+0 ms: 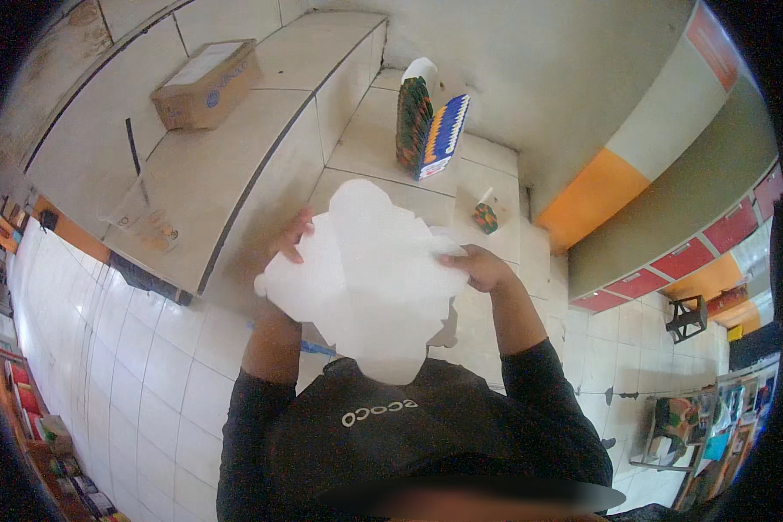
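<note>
A white, flat cardboard box blank with rounded flaps is held up in front of my chest, its plain side facing up. My left hand grips its left edge, with the fingers showing at the rim and the rest partly behind the sheet. On the opposite edge my right hand pinches the blank, thumb on top. Beyond it, on the tiled ledge, stands a stack of nested boxes patterned in green and orange, beside blue and yellow ones. A small green and orange piece lies nearer my right hand.
On the raised tiled counter at left are a brown carton and a clear plastic cup with a dark straw. A wall with an orange band rises at right. A dark stool stands on the tiled floor farther right.
</note>
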{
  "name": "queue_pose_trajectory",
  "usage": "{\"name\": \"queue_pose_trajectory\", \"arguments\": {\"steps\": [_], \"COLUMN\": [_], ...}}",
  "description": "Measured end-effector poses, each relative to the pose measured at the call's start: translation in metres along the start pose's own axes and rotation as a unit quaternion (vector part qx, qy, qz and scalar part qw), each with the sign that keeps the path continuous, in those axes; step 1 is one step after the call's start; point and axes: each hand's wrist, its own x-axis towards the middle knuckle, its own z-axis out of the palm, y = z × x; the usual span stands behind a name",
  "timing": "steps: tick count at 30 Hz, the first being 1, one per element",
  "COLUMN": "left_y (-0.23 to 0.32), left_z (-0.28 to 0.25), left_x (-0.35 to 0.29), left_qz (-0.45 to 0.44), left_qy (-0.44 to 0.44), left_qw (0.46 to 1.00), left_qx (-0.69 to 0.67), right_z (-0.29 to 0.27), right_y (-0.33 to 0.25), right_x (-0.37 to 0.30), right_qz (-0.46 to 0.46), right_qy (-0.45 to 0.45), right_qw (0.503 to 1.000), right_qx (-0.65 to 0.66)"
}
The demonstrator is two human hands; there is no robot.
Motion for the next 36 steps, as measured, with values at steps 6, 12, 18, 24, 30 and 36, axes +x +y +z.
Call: {"name": "queue_pose_trajectory", "arguments": {"steps": [6,12,18,24,30,36], "left_y": [0.066,0.017,-0.024,-0.024,-0.039,-0.043], "left_z": [0.048,0.092,0.023,0.021,0.005,0.024], "left_x": [0.014,-0.057,-0.091,-0.104,-0.105,-0.048], "left_qz": [-0.100,-0.033,0.035,0.013,-0.109,-0.300], "left_qy": [0.107,-0.294,-0.279,-0.301,-0.239,-0.172], "left_qw": [0.921,0.636,0.678,0.676,0.656,0.635], "left_qx": [0.362,0.713,0.679,0.673,0.707,0.691], "right_z": [0.000,0.062,0.070,0.040,0.025,0.028], "right_y": [0.004,0.084,0.013,0.035,0.063,0.027], "right_x": [-0.035,-0.053,-0.092,-0.049,-0.018,-0.001], "right_qz": [-0.258,-0.094,-0.326,-0.311,-0.247,0.043], "right_qy": [0.105,0.077,0.048,0.030,0.009,0.055], "right_qw": [0.801,0.927,0.824,0.737,0.776,0.940], "right_qx": [-0.530,-0.356,-0.461,-0.599,-0.581,-0.333]}}
